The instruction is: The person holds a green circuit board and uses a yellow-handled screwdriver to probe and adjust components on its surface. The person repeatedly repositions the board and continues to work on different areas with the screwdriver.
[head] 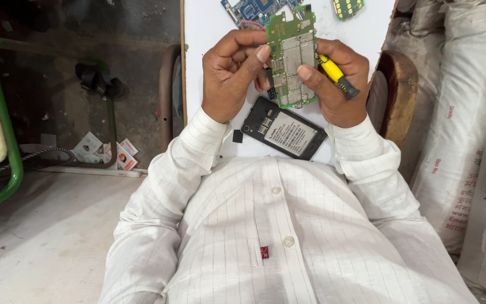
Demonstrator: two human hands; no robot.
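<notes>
Both hands pinch the green circuit board (292, 56) above the white table (209, 34) — left hand (232, 76) on its edge, right hand (338, 84) also clamping a yellow screwdriver (336, 75). Risk: the tip scrapes the board, or it drops onto the open phone body (283, 134) — grip looks crowded.

A white board (215, 28) carries an open black phone body (283, 134), a blue circuit board (252, 9) and a small keypad board (348, 7).
</notes>
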